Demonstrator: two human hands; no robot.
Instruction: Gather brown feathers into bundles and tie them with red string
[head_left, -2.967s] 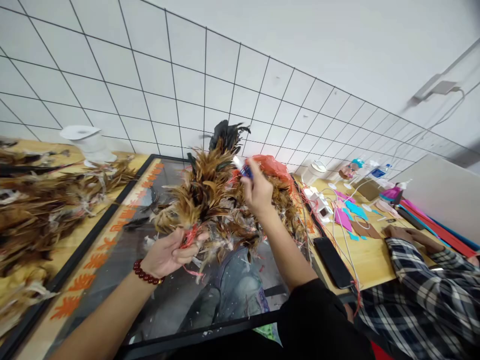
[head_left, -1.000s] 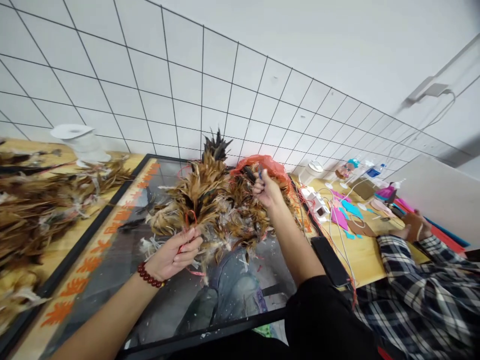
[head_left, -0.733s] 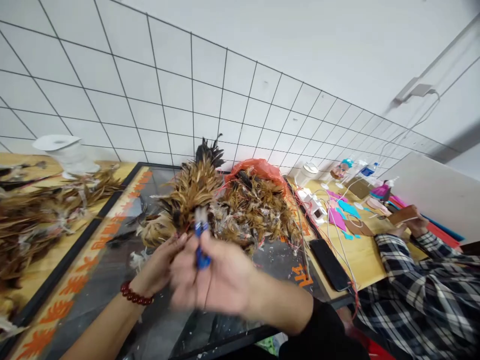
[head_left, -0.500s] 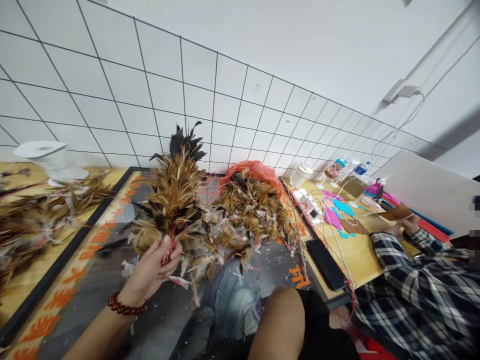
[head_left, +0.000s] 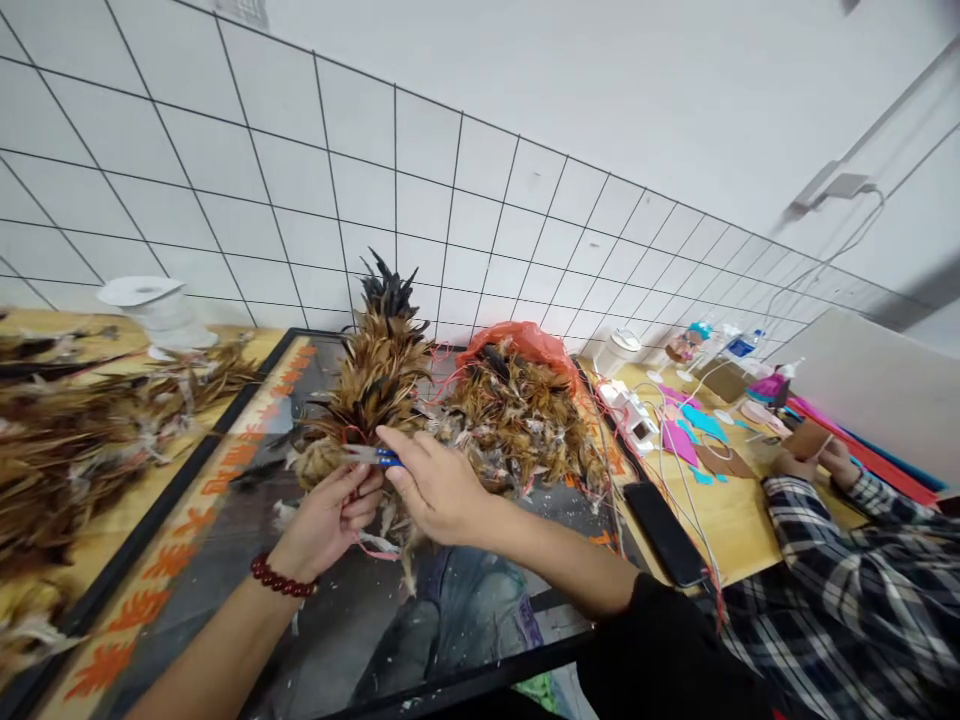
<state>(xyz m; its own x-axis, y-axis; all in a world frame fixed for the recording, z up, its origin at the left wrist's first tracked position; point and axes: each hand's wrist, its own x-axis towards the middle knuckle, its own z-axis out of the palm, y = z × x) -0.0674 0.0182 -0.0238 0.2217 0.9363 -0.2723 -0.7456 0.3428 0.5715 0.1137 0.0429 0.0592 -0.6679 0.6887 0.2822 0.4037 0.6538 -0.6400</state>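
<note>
A feather duster [head_left: 381,370] of brown and black feathers stands upright, tip toward the wall, with red string [head_left: 351,434] about its lower part. My left hand [head_left: 334,515], a beaded bracelet at the wrist, is closed at the duster's lower end; its fingers hide the exact grip. Closed around blue-handled snips [head_left: 386,458], my right hand [head_left: 439,490] reaches across from the right. The metal blades point left, close to the string and just above my left fingers. Loose pale feathers hang below both hands.
Feather piles lie at left [head_left: 82,430] and beside a red plastic bag [head_left: 525,345]. A white spool [head_left: 161,310] stands at the back left. To the right are a phone [head_left: 666,533], cables and coloured cut pieces [head_left: 679,440]. A co-worker in a plaid sleeve [head_left: 806,540] holds a brown piece.
My right hand has come in from the right with the snips, up to the string by my left hand. The view has shifted slightly; my left hand remains at the duster's base.
</note>
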